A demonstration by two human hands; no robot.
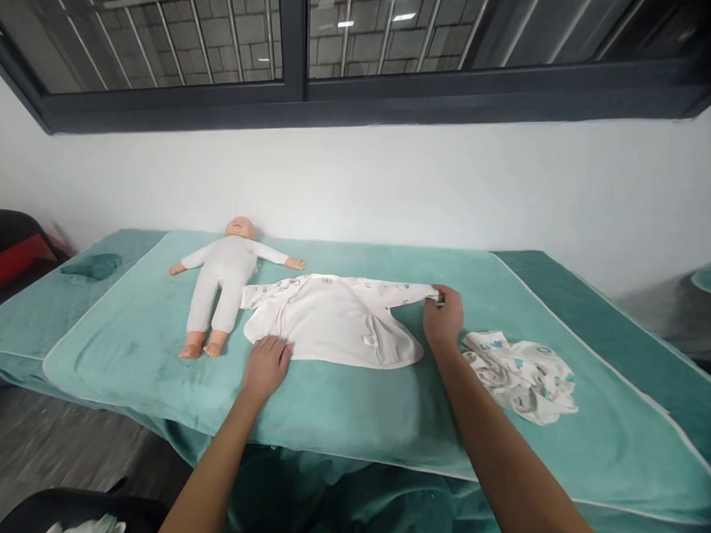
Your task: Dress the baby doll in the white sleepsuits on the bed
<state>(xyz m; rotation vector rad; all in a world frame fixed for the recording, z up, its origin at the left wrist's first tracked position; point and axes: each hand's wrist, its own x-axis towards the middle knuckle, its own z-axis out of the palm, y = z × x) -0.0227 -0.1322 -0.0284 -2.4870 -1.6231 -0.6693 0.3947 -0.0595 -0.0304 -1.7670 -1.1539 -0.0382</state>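
A white baby shirt [334, 318] with small printed figures on its sleeves lies spread on the green bed cover. My right hand [443, 316] pinches the cuff of the sleeve on the right. Near the lower left hem, my left hand [267, 367] rests with its fingers laid flat on the cloth. A baby doll [224, 275] in a white bodysuit lies on its back to the left of the shirt, arms spread. To the right of my right forearm sits a crumpled printed cloth [526, 375], its shape bunched up and unclear.
The green cover [361, 418] drapes over the bed's front edge. Behind it stands a white wall [388, 188] under a dark window frame [350, 111]. A black chair [77, 502] with printed cloth on it is at lower left; another dark seat with red [17, 263] stands further left.
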